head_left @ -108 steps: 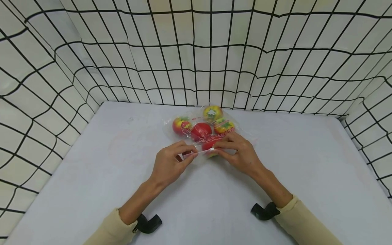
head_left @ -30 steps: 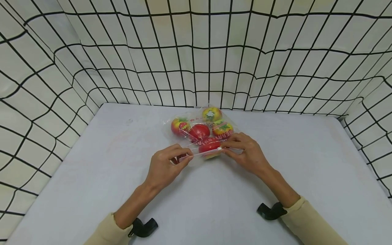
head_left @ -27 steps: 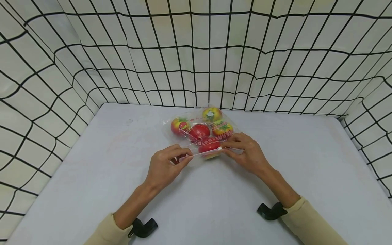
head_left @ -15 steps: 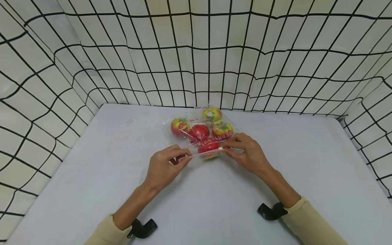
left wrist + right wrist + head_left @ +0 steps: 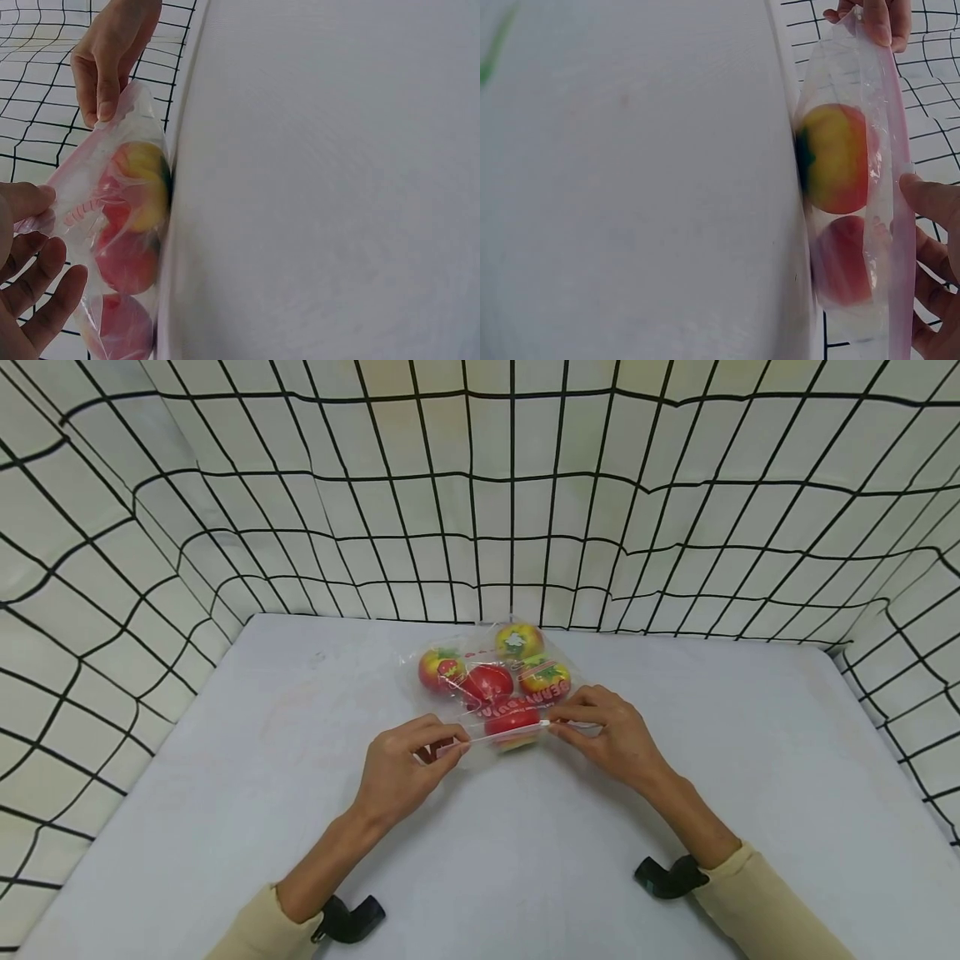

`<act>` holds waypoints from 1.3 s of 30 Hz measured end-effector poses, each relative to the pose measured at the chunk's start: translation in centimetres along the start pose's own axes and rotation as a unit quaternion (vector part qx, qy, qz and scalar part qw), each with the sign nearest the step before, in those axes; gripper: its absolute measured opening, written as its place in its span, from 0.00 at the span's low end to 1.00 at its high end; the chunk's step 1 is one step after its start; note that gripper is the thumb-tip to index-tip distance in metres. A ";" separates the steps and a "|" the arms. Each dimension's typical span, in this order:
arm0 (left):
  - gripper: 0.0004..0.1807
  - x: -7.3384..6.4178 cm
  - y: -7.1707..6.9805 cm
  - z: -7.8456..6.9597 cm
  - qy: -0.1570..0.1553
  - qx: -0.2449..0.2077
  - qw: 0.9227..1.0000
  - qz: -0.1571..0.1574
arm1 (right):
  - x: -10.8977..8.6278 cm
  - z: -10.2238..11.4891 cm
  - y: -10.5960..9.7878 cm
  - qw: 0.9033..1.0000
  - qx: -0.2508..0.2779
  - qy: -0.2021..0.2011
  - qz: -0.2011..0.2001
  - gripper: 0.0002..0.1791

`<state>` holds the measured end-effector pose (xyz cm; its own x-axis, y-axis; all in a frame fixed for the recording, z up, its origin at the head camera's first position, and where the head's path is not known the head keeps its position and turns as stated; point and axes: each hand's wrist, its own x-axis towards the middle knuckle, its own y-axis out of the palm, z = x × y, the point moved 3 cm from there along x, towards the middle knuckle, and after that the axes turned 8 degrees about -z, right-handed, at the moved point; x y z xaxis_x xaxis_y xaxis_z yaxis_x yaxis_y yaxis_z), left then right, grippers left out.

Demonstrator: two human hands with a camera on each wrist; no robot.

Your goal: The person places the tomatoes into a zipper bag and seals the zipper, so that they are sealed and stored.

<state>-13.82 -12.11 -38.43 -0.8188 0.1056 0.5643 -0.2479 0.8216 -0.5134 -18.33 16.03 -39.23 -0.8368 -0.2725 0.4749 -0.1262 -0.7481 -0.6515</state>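
A clear zip bag (image 5: pixel 468 724) with red lettering lies on the table toward the back, holding several round red and yellow fruits (image 5: pixel 489 683). Its pink zip strip (image 5: pixel 498 735) runs along the near edge, stretched between both hands. The left hand (image 5: pixel 405 770) pinches the strip's left end between thumb and index finger; its other fingers are spread in the left wrist view. The right hand (image 5: pixel 618 742) pinches at the small white slider (image 5: pixel 545 723) near the right side. In the right wrist view, a yellow-red fruit (image 5: pixel 836 157) shows through the plastic under the strip.
A white-covered table (image 5: pixel 480 860) lies under the bag and hands. Black netting (image 5: pixel 495 477) over white walls rises at the back and both sides. Black curved pieces (image 5: pixel 356 918) are attached at each wrist, by the beige sleeves.
Over the last few seconds the slider and right hand have shifted right along the strip, a little more just now. The left hand has drifted slightly left, still pinching its end.
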 end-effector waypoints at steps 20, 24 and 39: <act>0.08 -0.1 -0.1 0.1 -0.007 0.007 1.000 -0.001 | -0.1 -0.7 -0.2 1.000 0.003 0.009 0.008 0.14; 0.08 -0.1 -0.2 0.1 -0.009 0.006 1.000 -0.002 | -0.1 -0.9 -0.3 1.000 -0.002 0.011 0.008 0.14; 0.09 -0.1 -0.2 0.0 -0.004 0.004 1.000 -0.004 | -0.2 -1.3 -0.8 1.000 0.002 0.020 0.010 0.12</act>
<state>-13.70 -12.32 -38.37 -0.8213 0.0949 0.5625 -0.2584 0.8173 -0.5150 -18.72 17.53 -39.57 -0.8594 -0.2631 0.4385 -0.1079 -0.7449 -0.6584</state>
